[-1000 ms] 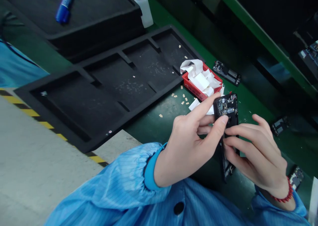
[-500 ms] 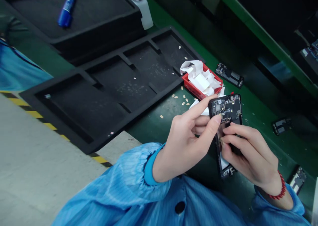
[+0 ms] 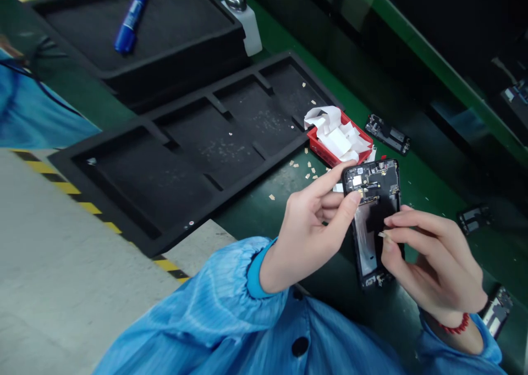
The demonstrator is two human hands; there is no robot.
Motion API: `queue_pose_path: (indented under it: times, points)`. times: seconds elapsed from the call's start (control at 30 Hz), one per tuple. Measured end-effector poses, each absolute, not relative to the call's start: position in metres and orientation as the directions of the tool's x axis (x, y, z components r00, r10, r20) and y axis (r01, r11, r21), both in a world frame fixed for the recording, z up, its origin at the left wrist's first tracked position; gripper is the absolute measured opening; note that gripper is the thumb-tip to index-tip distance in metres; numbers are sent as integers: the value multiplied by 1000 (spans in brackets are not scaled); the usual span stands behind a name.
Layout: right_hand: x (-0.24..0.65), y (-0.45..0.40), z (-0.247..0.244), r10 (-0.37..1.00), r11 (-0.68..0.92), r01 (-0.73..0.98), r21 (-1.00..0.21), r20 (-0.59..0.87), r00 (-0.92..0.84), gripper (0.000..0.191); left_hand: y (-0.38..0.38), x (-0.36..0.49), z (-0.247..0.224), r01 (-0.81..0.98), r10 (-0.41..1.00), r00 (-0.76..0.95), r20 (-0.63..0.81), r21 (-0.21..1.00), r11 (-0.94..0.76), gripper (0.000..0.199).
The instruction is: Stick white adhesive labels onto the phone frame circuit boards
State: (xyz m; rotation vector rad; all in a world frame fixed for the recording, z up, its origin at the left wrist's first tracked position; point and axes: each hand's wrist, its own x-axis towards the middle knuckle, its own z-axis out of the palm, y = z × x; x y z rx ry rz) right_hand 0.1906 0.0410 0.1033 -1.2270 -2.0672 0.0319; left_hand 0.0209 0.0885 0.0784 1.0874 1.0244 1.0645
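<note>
My left hand is closed round the upper left edge of an opened phone, its thumb resting by the exposed circuit board. The phone stands tilted, inner side towards me, with a greyish battery bay below the board. Over the phone's right side, my right hand pinches a tiny pale piece between thumb and fingertips. What kind of piece it is, I cannot make out. A red bracelet circles the right wrist.
A red box of white paper strips stands beyond the phone, with several small beige bits near it. A black compartment tray lies left. Behind are a blue marker and a white bottle. Opened phone parts lie right.
My right hand has drawn back to the right from the phone's middle, uncovering the bay, with the pale piece now showing at its fingertips. My left hand keeps its hold on the phone.
</note>
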Motion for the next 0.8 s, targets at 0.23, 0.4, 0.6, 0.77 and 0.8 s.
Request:
queue_pose_path:
  times: [0.23,0.4,0.6,0.77,0.8]
  points:
    - [184,61,100,740,588,731,-347,596,-312,22,89,30,63,-116,987,132,-91,988,106,59]
    - [178,72,95,701,673,672,-308,556,-446,17,89,34,56,-47,982,179,-58,997,67,54]
    - [183,72,97,760,642,651,-406,448,-470,11,91,30,53,-44,988,152,-5,999,12,51]
    - [180,72,100,815,579,639,-507,335,-472,9,90,31,53,-61,985,169,-43,997,54,54]
    - [179,72,99,810,586,644,-491,334,-482,8,90,31,53,-60,984,173,-46,997,58,54]
